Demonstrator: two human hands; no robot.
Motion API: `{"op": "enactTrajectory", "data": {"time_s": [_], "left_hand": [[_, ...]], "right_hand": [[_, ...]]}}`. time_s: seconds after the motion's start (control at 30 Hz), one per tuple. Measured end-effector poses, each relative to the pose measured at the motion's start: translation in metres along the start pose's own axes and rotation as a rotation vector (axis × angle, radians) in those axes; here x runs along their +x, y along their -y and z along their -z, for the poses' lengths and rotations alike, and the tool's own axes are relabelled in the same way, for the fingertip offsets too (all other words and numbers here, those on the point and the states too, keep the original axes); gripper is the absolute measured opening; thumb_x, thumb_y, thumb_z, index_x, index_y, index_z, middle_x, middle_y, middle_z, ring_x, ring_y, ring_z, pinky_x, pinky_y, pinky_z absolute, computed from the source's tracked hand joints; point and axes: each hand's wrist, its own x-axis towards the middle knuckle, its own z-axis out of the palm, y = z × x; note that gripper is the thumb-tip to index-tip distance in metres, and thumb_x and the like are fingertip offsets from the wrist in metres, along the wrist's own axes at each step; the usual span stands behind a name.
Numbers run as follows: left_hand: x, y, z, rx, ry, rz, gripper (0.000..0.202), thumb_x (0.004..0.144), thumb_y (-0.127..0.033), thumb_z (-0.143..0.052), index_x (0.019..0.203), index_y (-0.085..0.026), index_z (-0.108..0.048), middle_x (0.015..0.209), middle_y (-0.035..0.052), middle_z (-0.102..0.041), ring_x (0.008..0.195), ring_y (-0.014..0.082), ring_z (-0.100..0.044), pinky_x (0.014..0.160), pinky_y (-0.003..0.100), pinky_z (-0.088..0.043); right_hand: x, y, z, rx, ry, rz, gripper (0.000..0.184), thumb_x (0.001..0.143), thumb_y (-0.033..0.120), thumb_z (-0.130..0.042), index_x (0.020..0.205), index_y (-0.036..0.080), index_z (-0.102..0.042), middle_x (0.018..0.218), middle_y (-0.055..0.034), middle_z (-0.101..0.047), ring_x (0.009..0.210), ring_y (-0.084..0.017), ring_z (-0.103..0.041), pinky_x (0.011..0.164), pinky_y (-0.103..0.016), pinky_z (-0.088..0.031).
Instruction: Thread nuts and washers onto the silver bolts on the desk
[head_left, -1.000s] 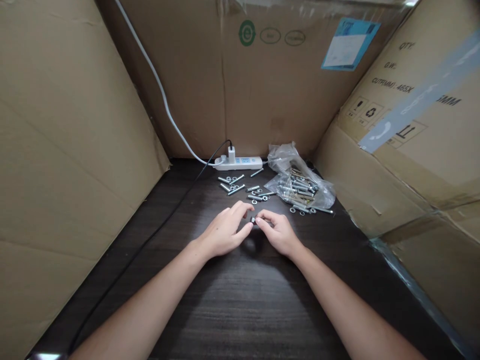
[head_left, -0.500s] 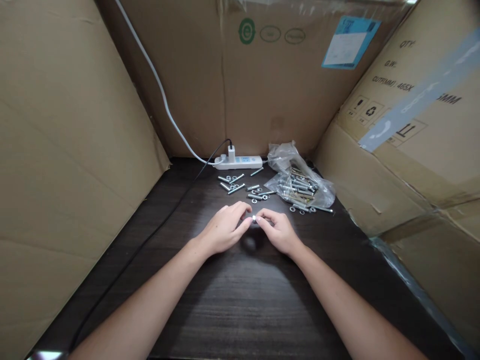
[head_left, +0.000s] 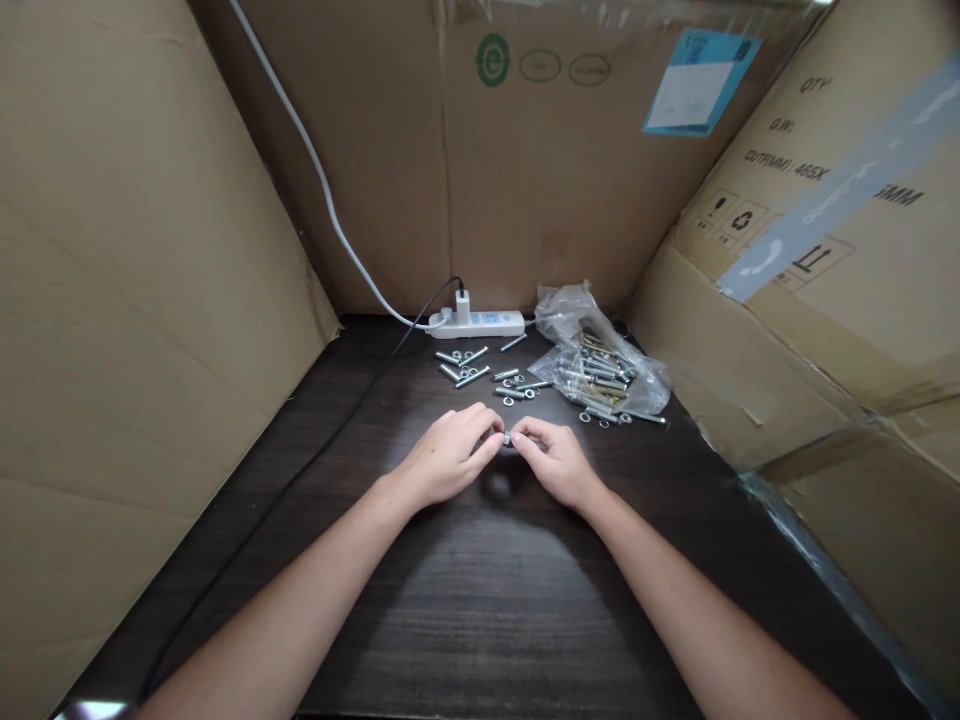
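Note:
A small silver metal piece, which looks like a nut (head_left: 507, 438), sits between my two hands above the dark tabletop. My right hand (head_left: 557, 460) pinches it from the right with thumb and forefinger. From the other side, my left hand (head_left: 454, 455) has its thumb and forefinger closed at the piece's left edge. Fingers cover part of it, so its full shape is hidden. Just beyond the hands lie loose bolts (head_left: 510, 393) with washers (head_left: 530, 394) and rings scattered among them.
A clear plastic bag (head_left: 651, 385) with many bolts lies behind my right hand. At the back stands a white power strip (head_left: 504, 324) with a plug. A black cable (head_left: 300, 470) crosses the table on the left. Cardboard walls (head_left: 510, 180) enclose three sides.
The small metal piece has turned slightly between the fingertips and looks greyer. Both hands keep almost the same place, and the bolts on the table have not moved.

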Motion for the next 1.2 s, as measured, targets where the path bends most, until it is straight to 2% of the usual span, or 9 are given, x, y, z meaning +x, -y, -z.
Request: {"op": "enactTrajectory", "data": {"time_s": [0.07,0.27,0.4,0.5,0.67,0.77,0.97,1.07,1.2], "left_hand": [[0.0008,0.0003,-0.0002,0.018,0.028,-0.025,0.021,0.094,-0.03,-0.036,0.093,-0.02,-0.055,0.089,0.002,-0.057,0.083,0.0162,-0.054,0.076,0.03,-0.042],[-0.0022,-0.0042,0.0023,-0.035,0.005,-0.034,0.024,0.087,-0.023,-0.047,0.111,-0.022,-0.05,0.099,0.0033,-0.055,0.079,0.015,-0.054,0.072,0.028,-0.044],[-0.0009,-0.0025,0.0008,-0.02,-0.01,0.0,0.017,0.091,-0.03,-0.042,0.101,-0.02,-0.051,0.094,0.0028,-0.056,0.082,0.0165,-0.054,0.074,0.029,-0.043],[0.0009,-0.001,-0.0004,0.011,0.026,-0.016,0.021,0.094,-0.032,-0.035,0.093,-0.02,-0.053,0.09,0.0023,-0.057,0.083,0.0165,-0.054,0.076,0.03,-0.042],[-0.0013,-0.0043,0.0017,-0.027,0.024,-0.049,0.017,0.089,-0.023,-0.044,0.104,-0.021,-0.05,0.095,0.0025,-0.056,0.084,0.016,-0.054,0.073,0.028,-0.043],[-0.0019,-0.004,0.002,-0.031,-0.012,0.007,0.022,0.088,-0.026,-0.046,0.109,-0.02,-0.047,0.095,0.0025,-0.057,0.083,0.0164,-0.054,0.071,0.028,-0.043],[0.0016,0.0018,-0.0023,0.042,0.069,-0.01,0.024,0.096,-0.031,-0.032,0.089,-0.019,-0.052,0.086,0.0015,-0.058,0.079,0.0163,-0.055,0.072,0.029,-0.041],[0.0007,0.0,-0.0018,0.023,0.056,-0.018,0.015,0.093,-0.027,-0.039,0.099,-0.02,-0.051,0.093,0.0016,-0.058,0.082,0.0162,-0.055,0.073,0.028,-0.041],[-0.0011,-0.0023,0.0003,0.014,0.006,-0.002,0.021,0.089,-0.025,-0.046,0.109,-0.021,-0.047,0.097,0.0021,-0.057,0.086,0.0167,-0.054,0.074,0.028,-0.042]], "right_hand": [[0.0001,0.0001,0.0002,-0.007,0.002,0.003,0.023,0.085,0.031,-0.046,0.073,0.017,-0.059,0.061,0.0022,-0.053,0.057,-0.012,-0.047,0.057,-0.022,-0.036],[0.0004,-0.0017,-0.0006,-0.004,-0.004,0.016,0.022,0.085,0.031,-0.046,0.076,0.017,-0.06,0.063,0.0018,-0.055,0.058,-0.012,-0.049,0.057,-0.022,-0.037],[0.0,-0.0023,-0.0013,-0.032,-0.005,0.015,0.022,0.085,0.032,-0.047,0.074,0.017,-0.059,0.062,0.0016,-0.055,0.058,-0.012,-0.049,0.057,-0.022,-0.037],[-0.0004,-0.0026,-0.0017,-0.025,0.0,0.015,0.022,0.086,0.032,-0.047,0.076,0.017,-0.059,0.063,0.0009,-0.057,0.059,-0.013,-0.05,0.058,-0.022,-0.038],[-0.0006,-0.0013,-0.0021,0.001,0.01,0.018,0.02,0.086,0.031,-0.046,0.084,0.017,-0.061,0.067,0.0005,-0.059,0.058,-0.013,-0.051,0.058,-0.022,-0.039],[-0.0007,0.0005,-0.0022,0.011,0.006,0.025,0.021,0.087,0.032,-0.046,0.083,0.016,-0.059,0.067,0.0004,-0.058,0.058,-0.012,-0.05,0.057,-0.022,-0.039],[-0.0008,0.0006,-0.0011,0.003,0.011,0.032,0.021,0.088,0.033,-0.046,0.082,0.016,-0.058,0.065,0.0008,-0.055,0.058,-0.012,-0.048,0.055,-0.022,-0.036],[-0.0007,-0.0007,-0.0003,-0.003,0.002,0.031,0.022,0.088,0.033,-0.046,0.082,0.016,-0.058,0.064,0.0016,-0.054,0.057,-0.012,-0.046,0.056,-0.022,-0.035],[-0.0008,-0.0004,-0.0002,0.009,0.006,0.034,0.021,0.088,0.032,-0.046,0.084,0.016,-0.058,0.065,0.0019,-0.054,0.058,-0.011,-0.046,0.056,-0.022,-0.035]]}}
